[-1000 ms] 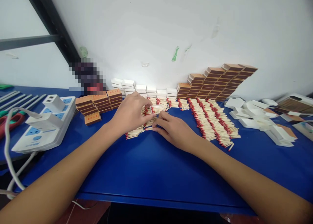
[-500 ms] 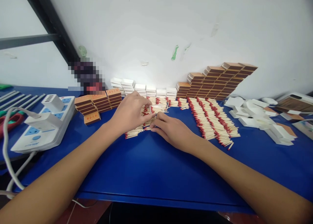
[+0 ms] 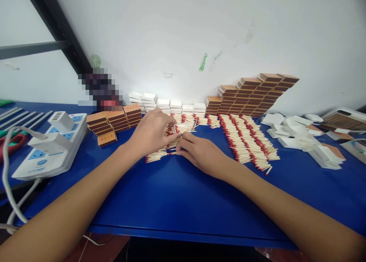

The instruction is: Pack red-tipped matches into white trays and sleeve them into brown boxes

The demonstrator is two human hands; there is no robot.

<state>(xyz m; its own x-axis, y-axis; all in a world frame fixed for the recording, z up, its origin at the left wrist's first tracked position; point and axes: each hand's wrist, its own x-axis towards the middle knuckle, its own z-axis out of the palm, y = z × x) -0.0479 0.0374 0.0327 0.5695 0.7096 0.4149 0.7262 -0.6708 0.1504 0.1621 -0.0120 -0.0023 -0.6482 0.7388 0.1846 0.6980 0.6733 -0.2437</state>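
My left hand point(image 3: 151, 130) is closed on a small white matchbox tray point(image 3: 183, 127), thumb at its near side and fingers at its far left. The tray sits low over loose red-tipped matches point(image 3: 156, 156) that spread out under and beside my left hand. Just right of it, my right hand point(image 3: 198, 151) has thumb and fingers pinched together, with a few matches point(image 3: 172, 151) at the fingertips. My fingers partly hide both the tray and these matches. Wide rows of matches point(image 3: 243, 140) lie to the right of my right hand.
Stacked brown matchboxes point(image 3: 251, 96) stand against the wall, with white trays point(image 3: 163, 104) piled left of them. More matchboxes point(image 3: 114, 119) are at the left, near a power strip point(image 3: 57, 151) with white cables. Flattened white and orange box pieces point(image 3: 303, 134) lie at the right.
Matches show more clearly at my right fingertips than before. Both hands stay almost in place, and the whole view has shifted very slightly.
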